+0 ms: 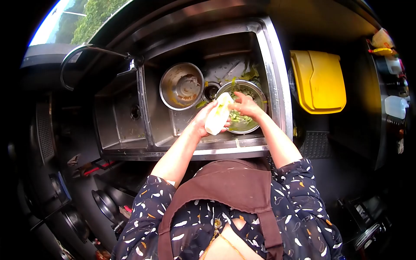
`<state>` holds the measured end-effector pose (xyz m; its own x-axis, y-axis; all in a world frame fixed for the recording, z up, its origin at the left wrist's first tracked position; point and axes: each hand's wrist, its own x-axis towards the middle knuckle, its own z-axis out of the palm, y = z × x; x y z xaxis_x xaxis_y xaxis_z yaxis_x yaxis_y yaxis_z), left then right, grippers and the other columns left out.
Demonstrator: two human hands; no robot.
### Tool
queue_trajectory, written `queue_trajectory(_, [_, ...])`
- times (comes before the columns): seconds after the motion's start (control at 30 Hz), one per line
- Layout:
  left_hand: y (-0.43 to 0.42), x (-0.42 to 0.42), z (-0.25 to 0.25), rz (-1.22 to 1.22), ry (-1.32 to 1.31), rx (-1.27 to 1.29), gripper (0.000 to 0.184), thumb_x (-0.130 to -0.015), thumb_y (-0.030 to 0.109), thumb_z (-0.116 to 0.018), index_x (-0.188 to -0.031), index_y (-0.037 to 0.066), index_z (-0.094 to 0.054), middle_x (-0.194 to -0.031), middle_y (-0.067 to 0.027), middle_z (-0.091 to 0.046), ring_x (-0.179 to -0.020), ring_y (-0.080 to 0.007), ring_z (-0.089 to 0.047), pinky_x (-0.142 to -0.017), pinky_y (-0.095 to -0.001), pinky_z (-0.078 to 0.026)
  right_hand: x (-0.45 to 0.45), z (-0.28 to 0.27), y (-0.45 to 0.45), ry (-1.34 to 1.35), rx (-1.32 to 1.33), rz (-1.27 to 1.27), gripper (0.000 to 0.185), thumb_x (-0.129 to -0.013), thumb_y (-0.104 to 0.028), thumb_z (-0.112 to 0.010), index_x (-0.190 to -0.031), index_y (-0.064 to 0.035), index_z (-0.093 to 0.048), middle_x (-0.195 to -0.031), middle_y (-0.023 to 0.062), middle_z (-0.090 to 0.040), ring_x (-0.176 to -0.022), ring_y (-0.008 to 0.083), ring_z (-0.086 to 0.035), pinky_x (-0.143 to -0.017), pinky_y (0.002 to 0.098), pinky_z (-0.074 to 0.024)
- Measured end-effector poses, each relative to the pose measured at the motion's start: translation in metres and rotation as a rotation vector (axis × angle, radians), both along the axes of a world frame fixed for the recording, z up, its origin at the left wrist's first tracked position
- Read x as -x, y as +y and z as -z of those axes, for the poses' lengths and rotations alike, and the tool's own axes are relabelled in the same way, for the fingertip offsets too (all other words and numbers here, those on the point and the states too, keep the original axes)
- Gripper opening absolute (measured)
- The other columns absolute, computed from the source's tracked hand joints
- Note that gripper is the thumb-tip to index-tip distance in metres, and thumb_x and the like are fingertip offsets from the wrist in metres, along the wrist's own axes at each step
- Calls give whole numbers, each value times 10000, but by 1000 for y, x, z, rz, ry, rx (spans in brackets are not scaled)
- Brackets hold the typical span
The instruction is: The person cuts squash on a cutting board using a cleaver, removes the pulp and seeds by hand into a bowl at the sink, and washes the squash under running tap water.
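Observation:
My left hand (203, 121) is closed around a white oblong container (219, 113), tilted, with yellow-green bits on its upper surface. Just to its right, my right hand (245, 106) has its fingers apart and pointing at the container's edge; whether they touch it I cannot make out. Below that hand, a metal bowl (263, 96) holds shredded pale green leaves (239, 118). Its left part is hidden behind the container and my hands.
A second metal bowl (171, 86) with brownish residue stands in the same sink basin (158, 125), left of the drain (211, 91). Green scraps (250, 74) lie behind the bowl of leaves. A faucet (73, 54) arches over the left side. Rightward is a yellow bin lid (320, 82).

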<state>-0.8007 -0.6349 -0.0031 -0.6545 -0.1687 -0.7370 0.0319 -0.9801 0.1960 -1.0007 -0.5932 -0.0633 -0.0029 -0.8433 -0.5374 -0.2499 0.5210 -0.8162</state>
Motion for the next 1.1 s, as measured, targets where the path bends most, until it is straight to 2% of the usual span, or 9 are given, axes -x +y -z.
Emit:
queue_trajectory(0.03, [0, -1, 2, 14, -32, 27, 545, -947, 478, -384, -1270, 46, -458, -966, -233, -628, -728, -322, -661, -564, -426, -589, -9, -18, 3, -160, -69, 23, 1004, -644, -370, -766, -1420, 24, -266, -1236, 275, -529, -1129, 309, -565, -956, 340, -444])
queue_trajectory(0.1, [1, 3, 0, 46, -86, 48, 491, -950, 451, -406, -1236, 57, -467, -937, -197, -628, -711, -310, -657, -545, -415, -587, -29, -19, 10, -46, 260, -132, 1179, -619, -394, -777, -1447, 51, -66, -1256, 313, -485, -1146, 320, -551, -947, 327, -452])
queue_trajectory(0.17, [5, 7, 2, 63, -154, 263, 434, -950, 430, -435, -1188, 69, -471, -900, -158, -615, -686, -290, -648, -523, -400, -584, -41, -15, 11, 4, 242, -97, 1136, -619, -352, -758, -1442, 40, -80, -1203, 288, -536, -1088, 334, -584, -897, 343, -482])
queue_trajectory(0.2, [6, 8, 2, 21, -163, 203, 362, -945, 387, -471, -1214, 162, -379, -880, -137, -593, -603, -254, -632, -444, -371, -559, -43, -18, 8, 24, 224, -94, 1105, -622, -329, -743, -1441, 31, -96, -1162, 283, -560, -1048, 349, -599, -872, 354, -491])
queue_trajectory(0.6, [11, 17, -9, 43, -373, 313, 425, -939, 379, -497, -1278, 161, -362, -903, -141, -580, -603, -265, -641, -463, -379, -569, -56, 3, 1, 156, 151, 53, 739, -768, -230, -660, -1386, -12, -318, -1012, 266, -629, -940, 377, -631, -797, 411, -501])
queue_trajectory(0.87, [9, 4, 5, 20, -242, 162, 459, -943, 430, -455, -1266, 110, -391, -813, -164, -593, -589, -274, -627, -468, -393, -558, -59, 16, -9, 293, 2, 71, 333, -776, -209, -639, -1034, 0, -614, -948, 247, -650, -927, 366, -635, -796, 429, -496])
queue_trajectory(0.97, [6, -7, 10, -15, -171, 68, 505, -940, 472, -428, -1229, 59, -441, -828, -190, -610, -603, -295, -632, -483, -405, -560, -60, 28, -10, 236, -9, 114, 275, -770, -193, -624, -956, 10, -630, -905, 252, -651, -924, 361, -637, -802, 435, -495])
queue_trajectory(1.07, [4, -10, 2, -36, -147, 22, 512, -949, 478, -387, -1211, 47, -478, -854, -222, -624, -614, -308, -640, -479, -399, -564, -33, 66, -8, 274, -150, -21, 309, -764, -151, -610, -996, 52, -598, -850, 206, -677, -656, 276, -677, -653, 365, -541])
queue_trajectory(1.1, [4, -10, -1, -48, -140, 11, 497, -961, 465, -356, -1210, 57, -493, -861, -239, -629, -617, -312, -645, -466, -387, -568, -25, 56, -5, 150, -301, 34, 378, -717, -154, -639, -1043, 37, -625, -865, 228, -670, -805, 331, -671, -724, 398, -528])
